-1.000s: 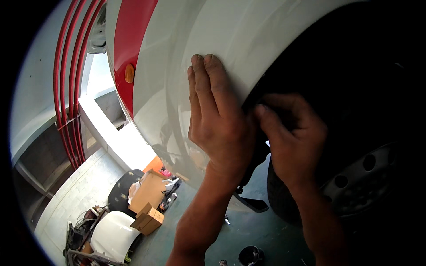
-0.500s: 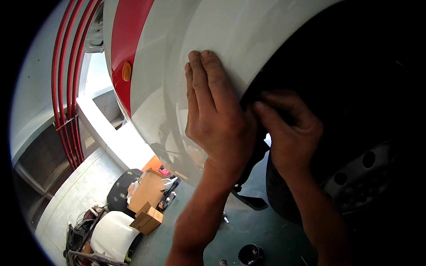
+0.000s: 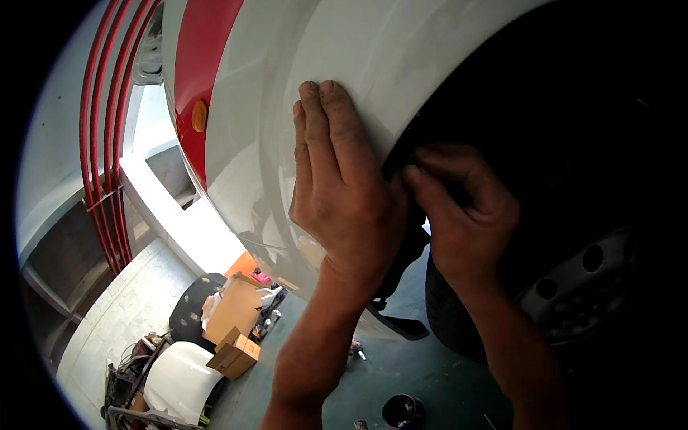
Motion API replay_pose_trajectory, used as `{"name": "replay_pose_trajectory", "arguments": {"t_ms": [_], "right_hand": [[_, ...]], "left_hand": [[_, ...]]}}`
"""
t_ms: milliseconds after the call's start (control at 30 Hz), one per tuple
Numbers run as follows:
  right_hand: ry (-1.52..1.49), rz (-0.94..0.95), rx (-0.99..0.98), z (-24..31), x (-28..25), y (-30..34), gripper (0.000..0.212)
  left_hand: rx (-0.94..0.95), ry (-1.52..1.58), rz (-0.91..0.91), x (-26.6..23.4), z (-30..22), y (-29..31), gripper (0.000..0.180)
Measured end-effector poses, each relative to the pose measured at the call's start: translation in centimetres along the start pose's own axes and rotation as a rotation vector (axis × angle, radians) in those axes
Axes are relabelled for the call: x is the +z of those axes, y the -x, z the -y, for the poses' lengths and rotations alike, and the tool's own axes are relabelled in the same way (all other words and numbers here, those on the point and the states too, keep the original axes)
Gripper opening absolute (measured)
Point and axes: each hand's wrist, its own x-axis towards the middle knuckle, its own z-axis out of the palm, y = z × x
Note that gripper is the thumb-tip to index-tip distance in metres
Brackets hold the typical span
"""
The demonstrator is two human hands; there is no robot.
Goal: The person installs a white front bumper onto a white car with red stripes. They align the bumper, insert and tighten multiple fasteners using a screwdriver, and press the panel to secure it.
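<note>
My left hand (image 3: 351, 193) lies flat against the white body panel (image 3: 265, 93) of a vehicle, its fingers stretched upward and its thumb side at the rim of the dark wheel arch. Just right of it, inside the arch, my right hand (image 3: 469, 211) is closed, thumb and bent fingers pinched together at the arch edge. Whatever sits between those fingertips is lost in shadow. Below the right hand stand the dark tire (image 3: 453, 315) and its grey wheel rim (image 3: 580, 287). A red stripe (image 3: 197, 64) with an orange side lamp (image 3: 199, 115) crosses the panel at left.
On the green floor (image 3: 373, 394) stand a black bucket (image 3: 401, 411) and a small tool with a white tip (image 3: 358, 350). Cardboard boxes (image 3: 235, 352), a white curved panel (image 3: 179, 380) and other parts lie at lower left. Red pipes (image 3: 93, 129) climb the wall.
The vehicle and surroundings have shifted slightly left in the picture. Both hands keep nearly the same pose at the arch edge.
</note>
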Motion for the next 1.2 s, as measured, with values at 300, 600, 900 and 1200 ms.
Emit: {"name": "replay_pose_trajectory", "arguments": {"t_ms": [300, 600, 900, 1200], "right_hand": [[-0.215, -0.010, 0.261, 1.0, 0.2, 0.1, 0.014], [-0.121, 0.061, 0.329, 1.9, -0.4, 0.8, 0.015], [-0.006, 0.076, 0.236, 2.4, -0.6, 0.7, 0.015], [0.019, 0.045, 0.218, 2.8, -0.5, 1.0, 0.015]], "left_hand": [[-0.079, 0.012, 0.023, -0.1, -0.7, 0.1, 0.067], [-1.108, 1.121, 0.257, -8.3, -4.8, 7.0, 0.050], [-1.477, 2.166, -0.064, -2.5, -4.5, 3.4, 0.057], [-1.338, 2.188, -0.095, -1.4, -4.6, 3.6, 0.054]]}}
